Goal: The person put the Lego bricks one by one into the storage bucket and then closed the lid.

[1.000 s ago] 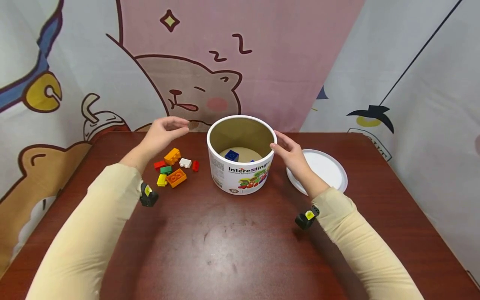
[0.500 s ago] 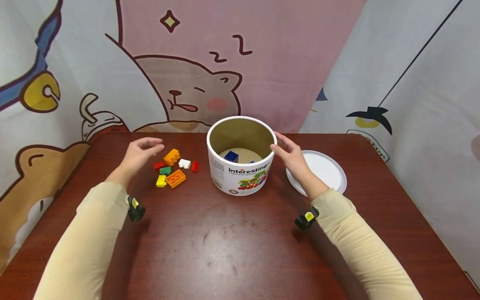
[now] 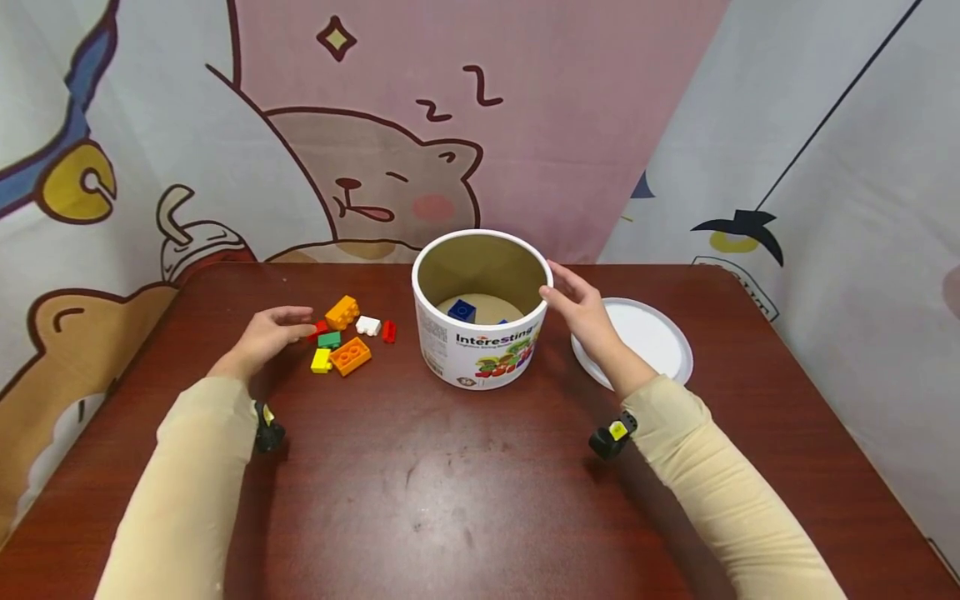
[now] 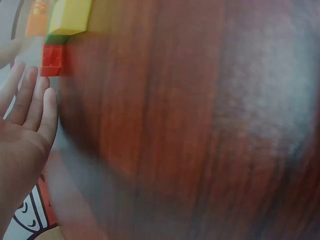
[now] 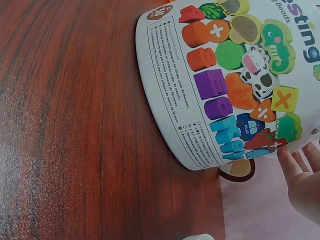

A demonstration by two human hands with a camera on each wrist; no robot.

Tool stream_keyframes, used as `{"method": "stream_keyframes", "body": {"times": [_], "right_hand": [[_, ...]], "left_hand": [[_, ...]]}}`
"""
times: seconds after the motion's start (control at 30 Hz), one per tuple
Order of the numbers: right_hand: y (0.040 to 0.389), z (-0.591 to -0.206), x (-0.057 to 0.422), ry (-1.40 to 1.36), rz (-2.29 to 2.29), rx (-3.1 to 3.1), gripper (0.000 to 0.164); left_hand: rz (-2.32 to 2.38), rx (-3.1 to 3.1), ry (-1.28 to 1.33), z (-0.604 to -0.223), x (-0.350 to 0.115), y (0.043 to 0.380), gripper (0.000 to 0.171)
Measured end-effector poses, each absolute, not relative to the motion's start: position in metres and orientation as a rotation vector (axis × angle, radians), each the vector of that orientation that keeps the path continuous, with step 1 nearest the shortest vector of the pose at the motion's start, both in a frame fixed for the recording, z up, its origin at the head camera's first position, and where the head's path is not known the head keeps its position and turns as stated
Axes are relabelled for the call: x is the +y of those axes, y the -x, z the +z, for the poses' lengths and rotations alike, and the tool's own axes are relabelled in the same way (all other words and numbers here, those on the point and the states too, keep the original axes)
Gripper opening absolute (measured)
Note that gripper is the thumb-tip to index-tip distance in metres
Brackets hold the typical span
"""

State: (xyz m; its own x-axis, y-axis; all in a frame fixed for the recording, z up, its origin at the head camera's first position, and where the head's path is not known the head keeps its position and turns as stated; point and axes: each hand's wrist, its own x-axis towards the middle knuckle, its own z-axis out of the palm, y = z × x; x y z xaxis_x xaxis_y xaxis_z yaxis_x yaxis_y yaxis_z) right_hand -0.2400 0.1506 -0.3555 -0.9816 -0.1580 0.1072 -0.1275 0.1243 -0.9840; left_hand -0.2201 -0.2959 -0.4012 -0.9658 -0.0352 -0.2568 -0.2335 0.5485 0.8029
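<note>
My left hand (image 3: 260, 337) is beside a red brick (image 4: 52, 60), its fingertips close to it; whether they touch it I cannot tell. Its fingers are extended in the left wrist view. Close by lie a green brick (image 3: 329, 340), a yellow brick (image 3: 321, 361), two orange bricks, a white brick (image 3: 368, 326) and a second red one. With thumb and fingers spread, my right hand (image 3: 588, 315) rests against the right side of a white round bucket (image 3: 442, 346), at its rim. Inside the bucket, a blue brick (image 3: 462, 312) shows and another is partly hidden.
A white round lid (image 3: 651, 340) lies on the brown table (image 3: 450, 483) to the right of the bucket, partly behind my right forearm. Behind the table hangs a cloth (image 3: 585, 125) with cartoon animals.
My left hand has moved left from beside the bucket, then lowered to the red brick at the pile's left side. The right hand has stayed at the bucket's rim.
</note>
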Motion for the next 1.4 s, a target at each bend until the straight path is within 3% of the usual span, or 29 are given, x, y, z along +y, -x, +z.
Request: {"method": "stream_keyframes", "body": {"times": [0.6, 1.4], "right_hand": [[0.24, -0.357, 0.15, 0.292, -2.034, 2.348, 0.051], [0.24, -0.357, 0.149, 0.299, -2.044, 2.352, 0.05]], "left_hand": [[1.142, 2.653, 0.174, -0.406, -0.293, 0.224, 0.043], [1.273, 2.655, 0.091, -0.349, -0.28, 0.225, 0.051]]}}
